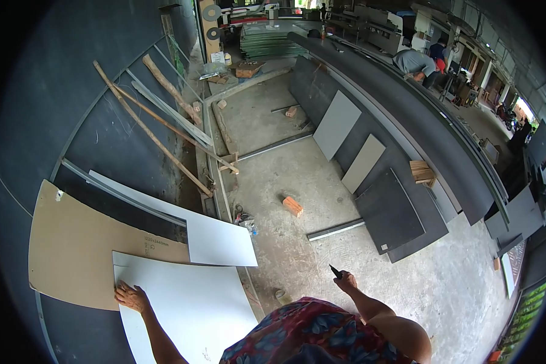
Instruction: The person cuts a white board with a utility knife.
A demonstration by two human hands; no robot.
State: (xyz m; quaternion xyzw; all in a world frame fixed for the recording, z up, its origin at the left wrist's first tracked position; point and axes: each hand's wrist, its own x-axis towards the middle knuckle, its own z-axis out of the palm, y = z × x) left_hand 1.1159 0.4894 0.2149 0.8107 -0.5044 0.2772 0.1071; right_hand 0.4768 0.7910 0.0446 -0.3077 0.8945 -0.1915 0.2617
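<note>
My left hand [132, 296] is at the left edge of a large white panel [182, 309], its fingers bent over that edge. This panel leans over a brown board [79, 242] with small printed marks, and a second white sheet [221, 241] stands behind it higher up. In my right hand [346, 281] is a slim black marker [335, 272], its tip pointing away from me. The right hand hangs over the concrete floor, apart from the panels.
An orange brick [292, 206] lies on the floor ahead. Dark boards [391, 209] and grey panels [337, 124] lean along the right. Wooden poles [151, 127] rest against the dark wall. Stacked sheets [272, 39] stand at the back; another person [414, 62] bends over at the far right.
</note>
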